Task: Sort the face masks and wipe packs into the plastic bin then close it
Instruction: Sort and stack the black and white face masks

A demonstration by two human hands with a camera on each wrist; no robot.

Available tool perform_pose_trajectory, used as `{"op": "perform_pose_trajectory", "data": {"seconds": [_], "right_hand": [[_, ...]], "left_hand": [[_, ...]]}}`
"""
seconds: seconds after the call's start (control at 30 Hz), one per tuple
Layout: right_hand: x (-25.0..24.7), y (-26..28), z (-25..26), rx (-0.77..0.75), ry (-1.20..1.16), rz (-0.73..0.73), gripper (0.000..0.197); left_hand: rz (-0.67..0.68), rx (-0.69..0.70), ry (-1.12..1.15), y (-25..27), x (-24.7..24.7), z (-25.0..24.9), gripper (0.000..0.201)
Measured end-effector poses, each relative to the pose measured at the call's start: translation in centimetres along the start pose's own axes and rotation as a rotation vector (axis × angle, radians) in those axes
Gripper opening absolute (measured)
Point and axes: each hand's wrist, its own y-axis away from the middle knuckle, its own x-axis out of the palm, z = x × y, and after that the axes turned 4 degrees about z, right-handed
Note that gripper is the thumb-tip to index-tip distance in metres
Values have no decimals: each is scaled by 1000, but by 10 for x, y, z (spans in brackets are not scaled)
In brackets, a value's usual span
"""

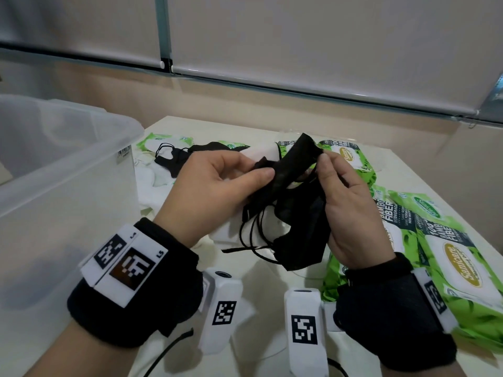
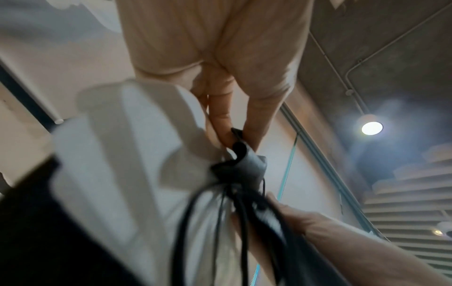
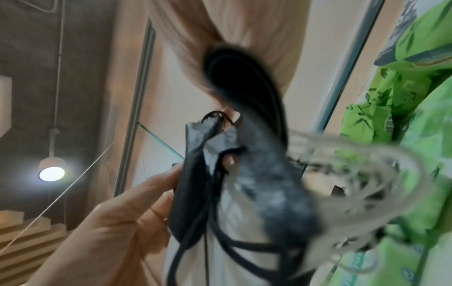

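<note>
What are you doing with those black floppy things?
A person holds a bunch of black fabric face masks above the white table, their ear loops dangling. The left hand pinches one edge and the right hand grips the other side. Another black mask and green-and-white wipe packs lie on the table. The clear plastic bin stands open at the left; what is inside cannot be told.
</note>
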Motion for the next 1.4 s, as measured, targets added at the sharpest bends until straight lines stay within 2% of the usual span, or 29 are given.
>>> {"op": "perform_pose_trajectory", "data": {"seconds": [0.2, 0.37, 0.53, 0.7, 0.83, 1.03, 1.13, 1.17, 1.3, 1.4], "right_hand": [[-1, 3, 2, -11, 139, -89, 41], [-4, 3, -1, 5, 290, -97, 63], [-3, 5, 5, 35, 251, -59, 63], [-3, 6, 5, -33, 297, -115, 56], [-6, 4, 5, 18, 293, -139, 62], [-5, 5, 6, 45, 212, 13, 44], [-6, 6, 6, 80, 199, 28, 11], [-7, 6, 6, 91, 195, 15, 9], [-8, 3, 4, 127, 153, -16, 20], [-6, 2, 4, 130, 130, -63, 10]], "left_hand": [[-67, -1, 42, -4, -6, 2, 29], [-52, -2, 15, -2, -5, 1, 27], [-55, 1, 21, -3, -7, 1, 26], [-52, -1, 28, -2, -7, 0, 18], [-56, 6, 27, -2, -6, -1, 17], [-33, 52, 4, -3, -5, 0, 15], [-46, 60, 0, -3, -7, 1, 16], [-51, 66, -9, -3, -7, 1, 17], [-96, 45, -15, -5, -9, 3, 16], [-140, 23, -44, -6, -10, 5, 18]]}}
